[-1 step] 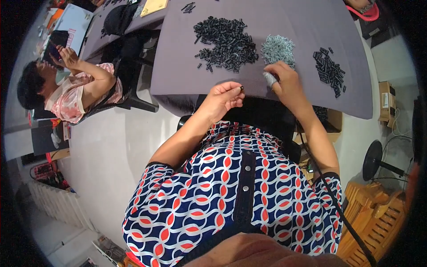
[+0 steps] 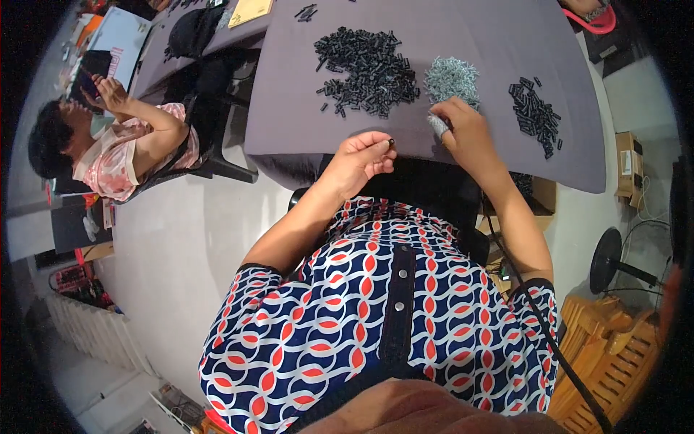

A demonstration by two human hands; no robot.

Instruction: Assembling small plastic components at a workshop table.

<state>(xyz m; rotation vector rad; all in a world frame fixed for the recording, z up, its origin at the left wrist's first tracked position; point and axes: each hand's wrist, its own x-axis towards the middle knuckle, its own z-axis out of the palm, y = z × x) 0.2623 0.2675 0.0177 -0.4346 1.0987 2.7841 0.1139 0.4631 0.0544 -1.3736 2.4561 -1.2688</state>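
Between the thumb and forefinger of my left hand, just off the table's near edge, is a small black cylindrical piece, seen end-on. My right hand reaches over the table to the near side of a heap of small silver metal pieces. Its fingers are bent and drawn together, and a pale wrapping covers one digit. Whatever those fingertips hold, if anything, is hidden. Beyond my left hand spreads a big heap of short black cylindrical pieces. A smaller heap of black pieces lies right of my right hand.
A grey cloth covers the table. To the left, another person sits on a dark chair. A cardboard box stands under the table, and a black cable runs past my right arm. Wooden furniture is at the lower right.
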